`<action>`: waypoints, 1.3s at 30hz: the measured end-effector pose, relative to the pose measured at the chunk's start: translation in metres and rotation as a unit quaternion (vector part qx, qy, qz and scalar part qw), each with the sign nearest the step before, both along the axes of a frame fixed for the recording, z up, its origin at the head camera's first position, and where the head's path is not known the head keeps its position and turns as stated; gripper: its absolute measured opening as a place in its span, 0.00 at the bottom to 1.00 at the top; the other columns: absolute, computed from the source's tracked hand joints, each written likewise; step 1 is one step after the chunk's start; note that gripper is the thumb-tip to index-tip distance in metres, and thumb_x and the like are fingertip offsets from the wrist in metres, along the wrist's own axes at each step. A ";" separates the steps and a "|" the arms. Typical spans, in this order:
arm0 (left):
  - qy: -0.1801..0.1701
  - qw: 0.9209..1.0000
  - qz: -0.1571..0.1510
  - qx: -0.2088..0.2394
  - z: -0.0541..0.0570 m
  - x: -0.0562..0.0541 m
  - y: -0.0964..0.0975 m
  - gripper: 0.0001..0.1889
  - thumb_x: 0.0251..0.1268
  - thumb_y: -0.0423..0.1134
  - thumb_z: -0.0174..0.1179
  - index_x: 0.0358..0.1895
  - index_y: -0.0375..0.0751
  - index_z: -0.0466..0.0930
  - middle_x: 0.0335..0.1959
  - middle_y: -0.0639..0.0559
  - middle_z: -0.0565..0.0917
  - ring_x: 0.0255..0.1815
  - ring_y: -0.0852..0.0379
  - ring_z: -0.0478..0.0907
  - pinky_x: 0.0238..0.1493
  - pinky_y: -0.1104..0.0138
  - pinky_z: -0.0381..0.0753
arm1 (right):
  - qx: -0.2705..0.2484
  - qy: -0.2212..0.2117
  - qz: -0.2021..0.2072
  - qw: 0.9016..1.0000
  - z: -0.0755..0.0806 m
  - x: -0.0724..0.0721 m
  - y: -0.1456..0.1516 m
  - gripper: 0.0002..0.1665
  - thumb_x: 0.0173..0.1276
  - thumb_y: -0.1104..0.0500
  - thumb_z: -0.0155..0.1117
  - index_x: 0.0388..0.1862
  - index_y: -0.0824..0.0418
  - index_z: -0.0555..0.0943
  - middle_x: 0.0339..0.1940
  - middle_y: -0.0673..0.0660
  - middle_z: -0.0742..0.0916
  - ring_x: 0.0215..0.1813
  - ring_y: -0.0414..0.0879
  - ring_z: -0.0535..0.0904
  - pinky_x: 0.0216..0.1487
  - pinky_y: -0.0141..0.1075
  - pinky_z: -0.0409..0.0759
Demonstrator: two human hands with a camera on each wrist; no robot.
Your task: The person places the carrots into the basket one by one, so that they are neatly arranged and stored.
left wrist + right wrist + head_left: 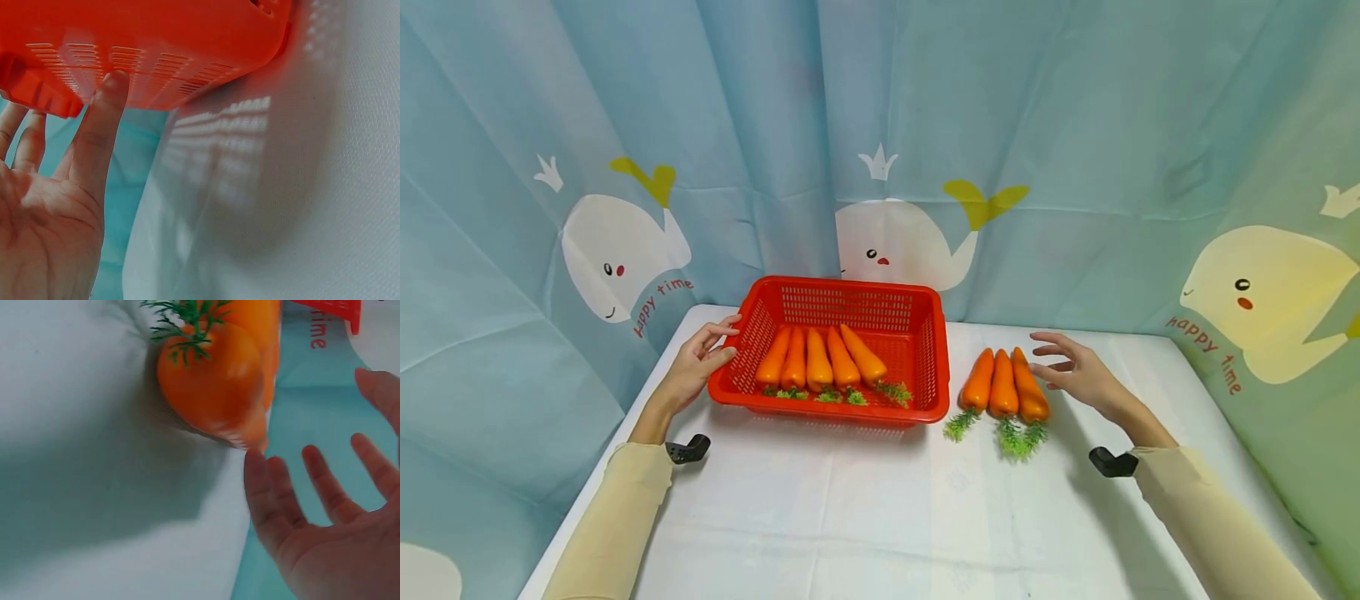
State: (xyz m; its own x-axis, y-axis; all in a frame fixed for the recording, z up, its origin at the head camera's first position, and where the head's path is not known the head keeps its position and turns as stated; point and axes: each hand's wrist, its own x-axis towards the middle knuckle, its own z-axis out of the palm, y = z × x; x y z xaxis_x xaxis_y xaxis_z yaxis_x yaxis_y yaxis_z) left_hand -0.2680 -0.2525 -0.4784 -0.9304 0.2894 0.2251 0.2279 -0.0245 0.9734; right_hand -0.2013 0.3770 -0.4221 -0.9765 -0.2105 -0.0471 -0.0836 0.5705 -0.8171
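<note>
At the left end of a red plastic basket (842, 408) is my left hand (688, 371), its fingertips at the rim. In the left wrist view the thumb (100, 134) reaches the slotted basket wall (187, 75), fingers extended. Several orange carrots (817, 362) with green tops lie side by side inside the basket. Three more carrots (1003, 387) lie on the table to its right, tips away from me. My right hand (1078, 375) hovers beside the rightmost carrot (1030, 392) with fingers spread and nothing in them. In the right wrist view, fingertips come close to that carrot (212, 381).
A white cloth covers the table (850, 517). Behind it and along both sides hangs a pale blue curtain (1075, 108) printed with whales, close to the basket's far rim. Black wrist mounts (688, 450) stick out from both sleeves.
</note>
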 end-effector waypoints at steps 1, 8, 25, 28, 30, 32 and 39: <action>0.001 1.000 0.000 -0.001 0.000 0.000 0.000 0.14 0.76 0.28 0.56 0.59 0.28 0.70 0.81 0.37 0.58 0.82 0.38 0.51 0.62 0.74 0.76 | 0.001 -0.006 0.000 1.000 -0.002 0.000 0.000 0.40 0.76 0.55 0.65 0.81 0.60 0.61 0.72 0.74 0.71 0.59 0.65 0.81 0.50 0.48 0.87; -0.001 1.000 -0.001 -0.002 0.001 -0.001 0.001 0.14 0.76 0.28 0.57 0.59 0.28 0.70 0.81 0.38 0.59 0.82 0.40 0.51 0.61 0.74 0.76 | 0.004 -0.076 0.006 0.997 -0.009 0.000 0.002 0.42 0.76 0.55 0.65 0.81 0.64 0.57 0.72 0.79 0.67 0.52 0.61 0.83 0.49 0.51 0.87; -0.006 1.000 -0.002 0.006 -0.001 -0.001 -0.001 0.14 0.76 0.28 0.56 0.60 0.30 0.70 0.81 0.38 0.58 0.81 0.40 0.54 0.59 0.72 0.78 | 0.015 -0.131 0.032 0.991 -0.017 -0.011 0.002 0.41 0.73 0.55 0.69 0.78 0.65 0.63 0.65 0.81 0.72 0.52 0.57 0.82 0.44 0.50 0.88; -0.008 1.000 0.000 0.007 -0.001 0.000 -0.001 0.14 0.76 0.28 0.57 0.60 0.30 0.71 0.81 0.39 0.59 0.81 0.41 0.55 0.59 0.72 0.79 | 0.012 -0.134 0.037 0.990 -0.018 -0.013 0.001 0.40 0.73 0.56 0.69 0.78 0.66 0.64 0.64 0.81 0.72 0.50 0.56 0.82 0.43 0.51 0.88; -0.011 1.000 0.000 0.006 -0.001 0.001 -0.001 0.14 0.76 0.28 0.57 0.60 0.30 0.71 0.81 0.39 0.59 0.81 0.42 0.56 0.59 0.72 0.79 | 0.011 -0.137 0.038 0.990 -0.018 -0.013 0.001 0.40 0.73 0.56 0.69 0.78 0.66 0.64 0.64 0.81 0.72 0.48 0.55 0.83 0.42 0.51 0.88; -0.011 1.000 0.001 0.005 0.000 0.001 -0.001 0.14 0.76 0.29 0.57 0.60 0.30 0.71 0.81 0.39 0.59 0.81 0.41 0.55 0.59 0.71 0.79 | 0.011 -0.138 0.037 0.990 -0.018 -0.013 0.000 0.40 0.73 0.56 0.70 0.77 0.67 0.65 0.63 0.80 0.73 0.46 0.54 0.83 0.42 0.51 0.88; -0.012 1.000 0.001 0.003 0.000 0.000 0.000 0.15 0.76 0.29 0.57 0.60 0.29 0.70 0.81 0.39 0.59 0.81 0.40 0.54 0.59 0.72 0.79 | 0.000 -0.142 0.035 0.989 -0.020 -0.012 0.001 0.41 0.72 0.57 0.70 0.78 0.67 0.64 0.63 0.80 0.73 0.45 0.53 0.83 0.41 0.52 0.88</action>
